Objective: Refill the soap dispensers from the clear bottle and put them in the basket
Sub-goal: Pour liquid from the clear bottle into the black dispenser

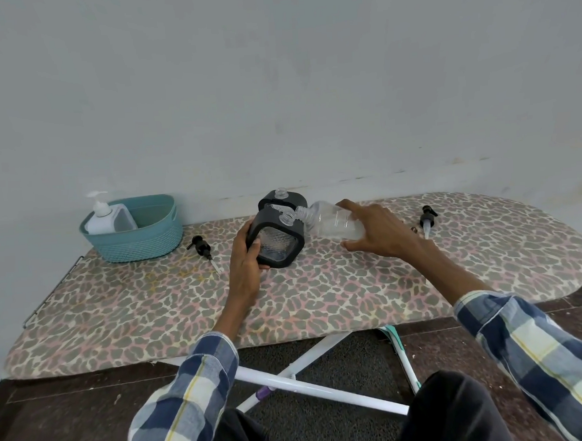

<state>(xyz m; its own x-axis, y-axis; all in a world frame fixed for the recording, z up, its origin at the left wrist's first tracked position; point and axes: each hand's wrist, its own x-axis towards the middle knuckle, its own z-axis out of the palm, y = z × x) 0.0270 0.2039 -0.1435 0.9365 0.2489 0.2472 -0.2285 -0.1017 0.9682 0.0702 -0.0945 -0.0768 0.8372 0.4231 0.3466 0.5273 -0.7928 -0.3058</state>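
- Plaid sleeves (191, 390) nearest, cut off at the frame's bottom edge.
- Left hand (246, 257) grasps black dispenser (277, 241), tilted on the board (321, 297).
- Right hand (375, 230) grips clear bottle (330, 219), neck at dispenser mouth; flow unclear.
- Second dispenser (283, 197) half hidden behind.
- Basket (140, 236) left holds white dispenser (107, 216).

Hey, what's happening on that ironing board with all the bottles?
A person is refilling soap dispensers. The left hand tilts a black dispenser while the right hand tips a clear bottle, its mouth at the dispenser's neck. A second black dispenser waits behind, both pumps lie on the board, and a white dispenser already sits in the teal basket.
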